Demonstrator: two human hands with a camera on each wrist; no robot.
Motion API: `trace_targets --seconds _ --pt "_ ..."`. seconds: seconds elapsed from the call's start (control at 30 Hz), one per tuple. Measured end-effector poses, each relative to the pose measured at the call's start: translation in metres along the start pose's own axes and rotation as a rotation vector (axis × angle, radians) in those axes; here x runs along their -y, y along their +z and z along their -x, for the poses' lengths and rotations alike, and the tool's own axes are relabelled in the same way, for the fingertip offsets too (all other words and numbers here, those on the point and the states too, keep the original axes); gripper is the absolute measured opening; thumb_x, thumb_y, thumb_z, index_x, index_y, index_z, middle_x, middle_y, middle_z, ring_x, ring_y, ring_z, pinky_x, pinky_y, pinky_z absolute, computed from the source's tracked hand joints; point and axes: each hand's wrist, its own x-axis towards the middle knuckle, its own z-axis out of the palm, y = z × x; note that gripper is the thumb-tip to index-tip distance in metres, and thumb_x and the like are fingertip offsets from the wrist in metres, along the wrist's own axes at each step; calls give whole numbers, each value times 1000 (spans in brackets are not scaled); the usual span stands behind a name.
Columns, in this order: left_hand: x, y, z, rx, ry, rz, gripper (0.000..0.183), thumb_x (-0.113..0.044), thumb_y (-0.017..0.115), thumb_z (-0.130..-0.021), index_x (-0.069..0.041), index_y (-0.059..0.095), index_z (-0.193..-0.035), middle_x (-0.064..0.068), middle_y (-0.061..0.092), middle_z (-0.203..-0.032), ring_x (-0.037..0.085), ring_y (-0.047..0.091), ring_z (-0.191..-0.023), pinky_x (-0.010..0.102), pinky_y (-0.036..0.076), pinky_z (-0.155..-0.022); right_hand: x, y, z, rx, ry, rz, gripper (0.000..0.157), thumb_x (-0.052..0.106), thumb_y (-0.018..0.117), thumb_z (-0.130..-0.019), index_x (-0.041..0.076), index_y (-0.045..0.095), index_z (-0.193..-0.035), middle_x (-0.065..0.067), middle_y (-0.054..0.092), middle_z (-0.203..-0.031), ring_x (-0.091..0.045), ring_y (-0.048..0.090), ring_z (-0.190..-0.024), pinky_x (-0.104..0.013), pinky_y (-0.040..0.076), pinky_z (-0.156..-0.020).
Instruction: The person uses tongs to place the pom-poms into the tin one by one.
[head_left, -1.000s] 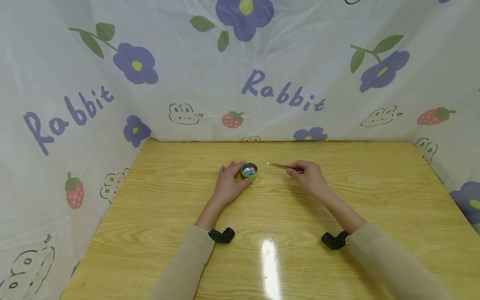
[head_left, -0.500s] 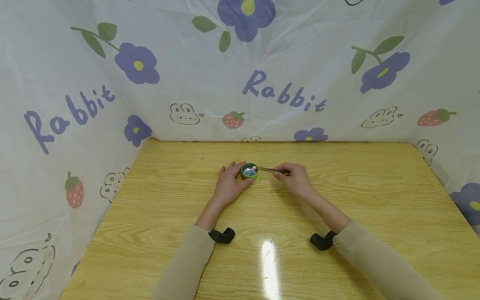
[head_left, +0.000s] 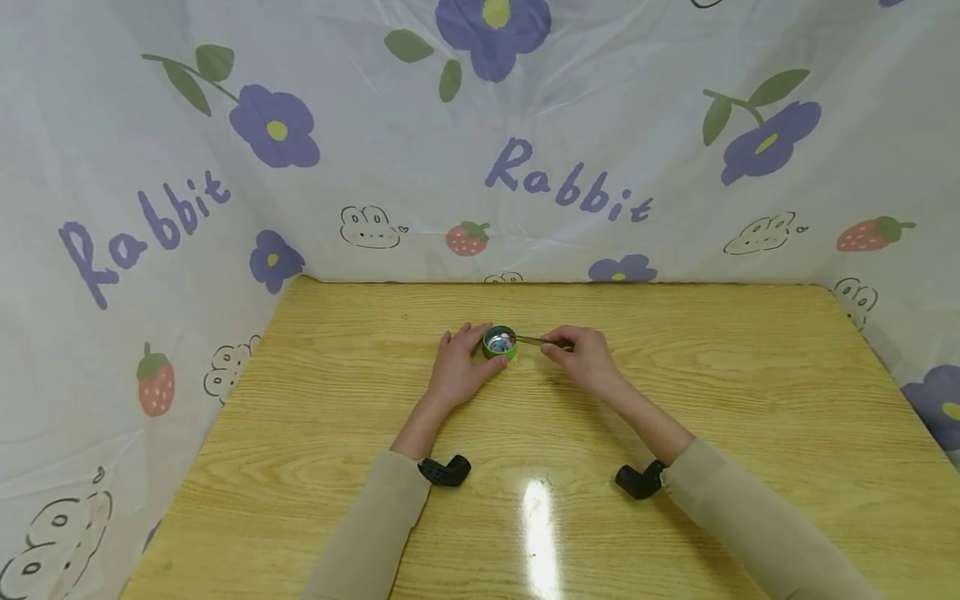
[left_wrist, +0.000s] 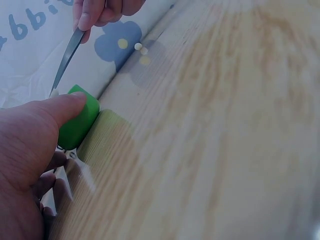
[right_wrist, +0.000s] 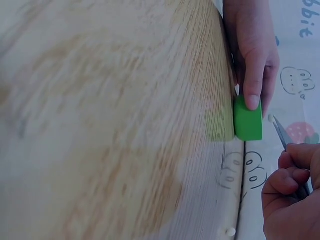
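On the table, my left hand (head_left: 456,367) grips a small round green container (head_left: 500,354), thumb on the near side and fingers round the far side. Its inside is shiny, with several small pink, blue and white pieces (head_left: 504,342) in it. My right hand (head_left: 588,358) pinches a pair of metal tweezers (head_left: 534,340) that point left over the container's rim. At their tips shows a small white ball (right_wrist: 271,118), just above the container in the right wrist view. In the left wrist view, my left thumb (left_wrist: 67,106) presses the container's green wall (left_wrist: 82,120).
Another small white ball (right_wrist: 230,232) lies on the wooden table (head_left: 360,367), to the right of the container. A white patterned cloth (head_left: 420,150) hangs behind the table and at both sides. Black wrist cameras (head_left: 446,472) sit at both sleeves.
My right hand has moved left with the tweezers, bringing their tips from beside the container to over it. My left hand and the container have stayed in place.
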Motion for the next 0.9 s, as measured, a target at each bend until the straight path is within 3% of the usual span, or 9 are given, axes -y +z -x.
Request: trace_targets --seconds 0.57,0.9 --pt "-4 -3 0 10 -12 3 66 -36 74 -96 -8 51 -152 17 53 -150 39 33 -149 57 8 -123 3 0 1 36 17 -12 16 7 70 -98 -2 75 -110 -15 74 -100 -29 70 -91 -36 55 -72" --pt "-6 -7 -1 21 -17 12 66 -36 74 -96 -7 52 -151 18 54 -149 39 33 -149 57 8 -123 0 -7 2 41 60 -35 21 10 68 -100 -1 74 -117 -15 73 -108 -33 69 -103 -44 58 -83"
